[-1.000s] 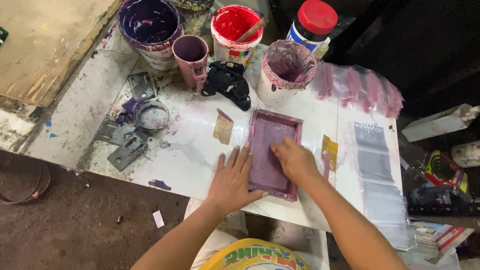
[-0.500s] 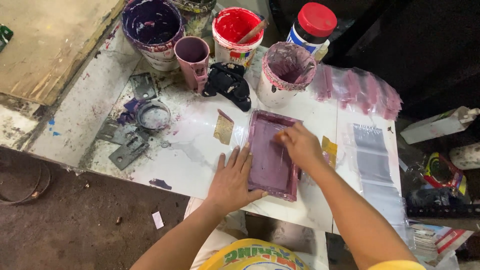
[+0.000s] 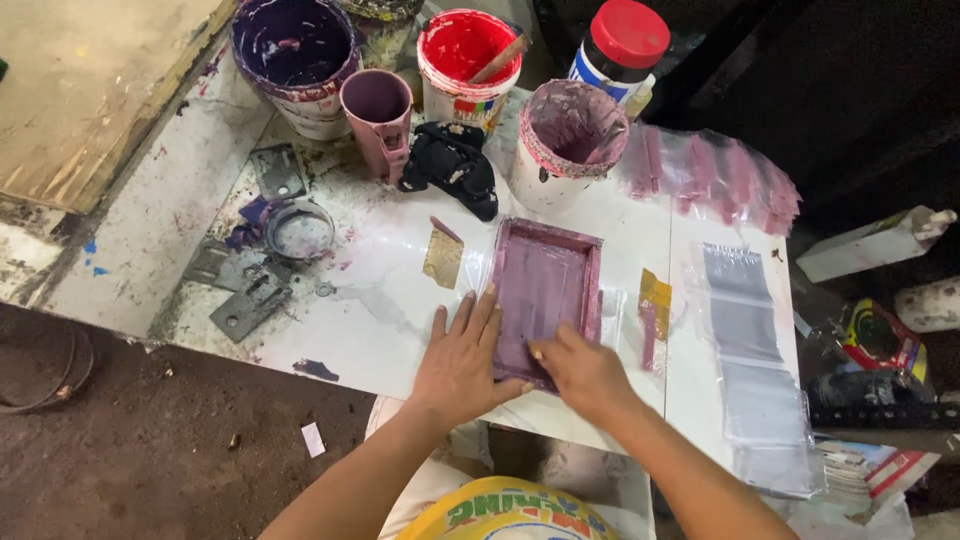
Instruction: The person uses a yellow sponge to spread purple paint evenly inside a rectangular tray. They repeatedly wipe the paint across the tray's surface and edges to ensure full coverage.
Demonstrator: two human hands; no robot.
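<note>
A small rectangular printing frame (image 3: 548, 285), coated in purple ink, lies on the white table (image 3: 380, 300) over a clear plastic bag. My left hand (image 3: 462, 365) rests flat with its fingers spread, pressing on the frame's left edge and near corner. My right hand (image 3: 585, 375) is at the frame's near end, fingers curled down around a small scraper that is almost wholly hidden under them.
Behind the frame stand a purple bucket (image 3: 295, 45), a pink mug (image 3: 377, 105), a red bucket (image 3: 468, 50) with a stick, a mauve pot (image 3: 570, 135), a red-lidded jar (image 3: 625, 45) and a black rag (image 3: 450, 165). Pink-printed bags (image 3: 715, 175) and clear bags (image 3: 750, 340) lie right. Metal plates (image 3: 245, 300) lie left.
My right hand went up to the frame's far end, then drew back along the ink surface to the near end. My left hand stayed pressed on the frame.
</note>
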